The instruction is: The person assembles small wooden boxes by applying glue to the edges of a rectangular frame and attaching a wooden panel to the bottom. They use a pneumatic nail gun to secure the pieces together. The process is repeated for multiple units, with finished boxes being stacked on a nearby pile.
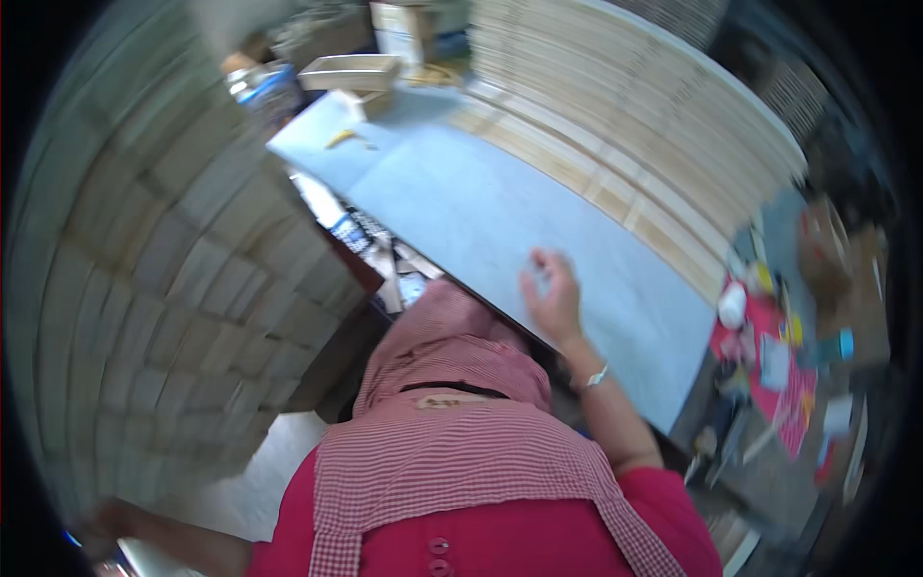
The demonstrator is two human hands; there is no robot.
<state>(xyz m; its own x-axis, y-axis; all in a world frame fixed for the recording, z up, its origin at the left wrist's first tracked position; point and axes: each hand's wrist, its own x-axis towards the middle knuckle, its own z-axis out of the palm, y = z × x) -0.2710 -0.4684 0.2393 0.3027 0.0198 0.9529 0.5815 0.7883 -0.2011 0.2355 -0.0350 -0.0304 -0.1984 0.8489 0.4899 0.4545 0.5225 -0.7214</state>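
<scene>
My right hand (555,300) is over the pale blue tabletop (461,212), close to its near edge. Its thumb and forefinger curve with a gap between them, and nothing shows in the grip. A white bracelet (597,375) circles that wrist. Out at the lower left rim, my left hand (104,531) is dark and smeared, so its fingers cannot be made out. Something blue and white (120,558) shows just below it, too blurred to name.
Tall stacks of wooden pieces (173,288) rise on the left, and more long stacks (635,106) line the table's far side. A shallow wooden box (349,72) and a yellow object (341,137) lie at the far left end. Clutter with a pink cloth (784,394) spreads at right.
</scene>
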